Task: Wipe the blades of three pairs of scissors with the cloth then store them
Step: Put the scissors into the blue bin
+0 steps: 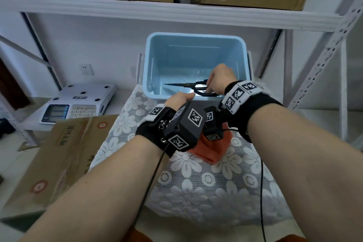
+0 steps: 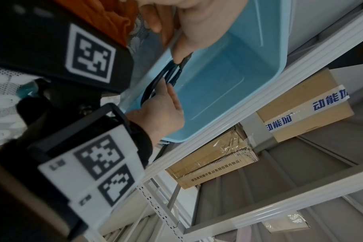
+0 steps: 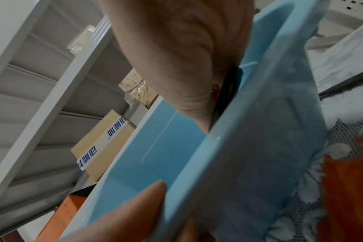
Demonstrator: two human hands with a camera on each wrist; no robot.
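Note:
A black pair of scissors (image 1: 182,84) hangs low inside the light blue bin (image 1: 196,35), blades pointing left. My right hand (image 1: 209,84) grips its handle loops, which show as dark loops in the left wrist view (image 2: 153,88) under that hand (image 2: 162,111). My left hand (image 1: 182,97) pinches the bin's near rim, thumb inside and fingers outside (image 2: 168,44). The orange cloth (image 1: 212,151) lies on the table beneath both wrists. In the right wrist view my hand (image 3: 186,81) covers most of the scissors (image 3: 226,91) beside the bin wall (image 3: 249,147). No other scissors are visible.
A lace tablecloth (image 1: 206,182) covers the table. A cardboard box (image 1: 64,153) and a weighing scale (image 1: 78,104) sit to the left. A white shelf board (image 1: 176,13) carrying boxes runs close above the bin, with a perforated upright (image 1: 324,55) at right.

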